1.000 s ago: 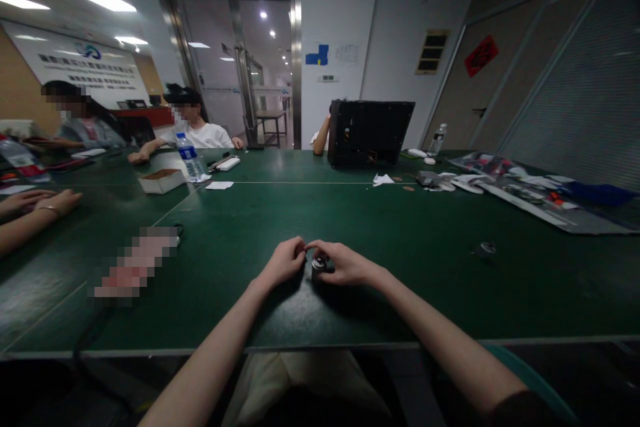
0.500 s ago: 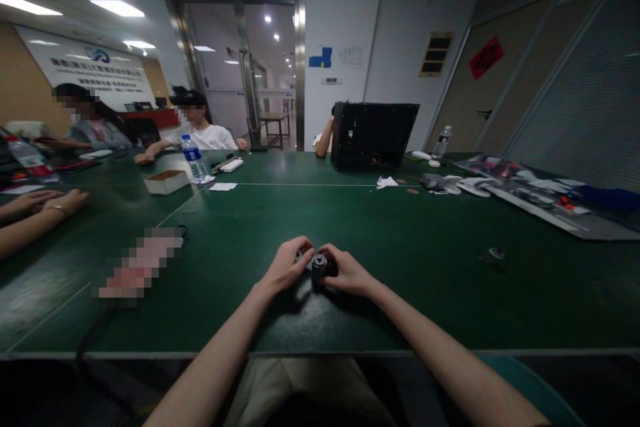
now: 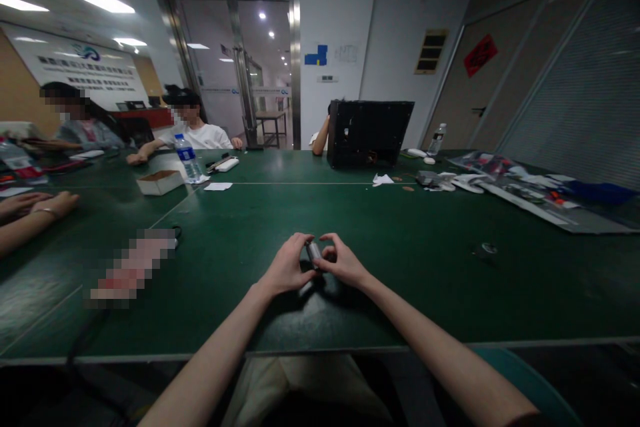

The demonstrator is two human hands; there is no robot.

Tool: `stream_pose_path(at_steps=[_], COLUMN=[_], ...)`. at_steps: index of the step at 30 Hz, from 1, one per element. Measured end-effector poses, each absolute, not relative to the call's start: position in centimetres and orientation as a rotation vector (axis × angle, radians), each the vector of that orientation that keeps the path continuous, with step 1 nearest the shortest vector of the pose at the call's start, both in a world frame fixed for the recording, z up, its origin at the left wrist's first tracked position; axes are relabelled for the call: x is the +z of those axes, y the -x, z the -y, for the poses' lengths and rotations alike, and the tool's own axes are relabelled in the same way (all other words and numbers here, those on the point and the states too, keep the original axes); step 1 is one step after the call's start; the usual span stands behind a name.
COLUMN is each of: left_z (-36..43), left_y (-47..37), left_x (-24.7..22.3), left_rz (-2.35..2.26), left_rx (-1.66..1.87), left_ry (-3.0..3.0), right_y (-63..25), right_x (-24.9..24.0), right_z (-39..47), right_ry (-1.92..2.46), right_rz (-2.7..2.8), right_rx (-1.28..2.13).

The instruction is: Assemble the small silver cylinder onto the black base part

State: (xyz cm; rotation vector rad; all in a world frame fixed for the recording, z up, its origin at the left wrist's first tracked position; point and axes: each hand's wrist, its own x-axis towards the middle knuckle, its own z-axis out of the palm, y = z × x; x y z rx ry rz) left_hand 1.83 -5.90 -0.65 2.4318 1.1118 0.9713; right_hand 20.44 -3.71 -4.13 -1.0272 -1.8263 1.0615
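A small silver metal cylinder (image 3: 313, 251), which looks like a small motor, is held tilted just above the green table (image 3: 240, 213). My left hand (image 3: 286, 268) grips it, fingertips at its upper end and thumb near its lower end. My right hand (image 3: 346, 263) is closed in on its right side, thumb and a bent finger against its lower part and the index finger raised clear of it. Part of the cylinder is hidden by the fingers. A similar small round metal part (image 3: 485, 251) lies on the table to the right.
A blurred-out flat object (image 3: 133, 267) with a cable lies left. Farther back are an open box (image 3: 161, 183), a water bottle (image 3: 187, 159) and a black casing (image 3: 371, 133). Assorted parts and bags lie on a board (image 3: 545, 210) at right. Other people sit around; a co-worker's hands (image 3: 53, 205) rest at left.
The cylinder has turned from upright to tilted, its silver side now showing. My left hand has opened wider around it, and my right index finger has lifted off. The view has shifted slightly.
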Motion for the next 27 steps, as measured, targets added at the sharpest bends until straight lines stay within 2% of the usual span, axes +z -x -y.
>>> stream_pose_path(at_steps=[8,17,27], left_z=[5.9,5.2,4.5], left_y=[-1.9,-1.4,-1.4], left_x=[-0.6,-0.7,-1.3], left_rz=[-1.191,-1.153,-1.010], left_rx=[0.998,1.015,0.960], left_ry=[-2.381,-2.050,-1.803], right_y=[-20.4,-20.8,-20.9], right_x=[-3.5,-3.3,-3.6], right_z=[4.3,4.0,3.8], right_ry=[1.013,0.817,0.952], right_rz=[1.858,1.764,1.812], right_rx=[1.013,1.325,1.233])
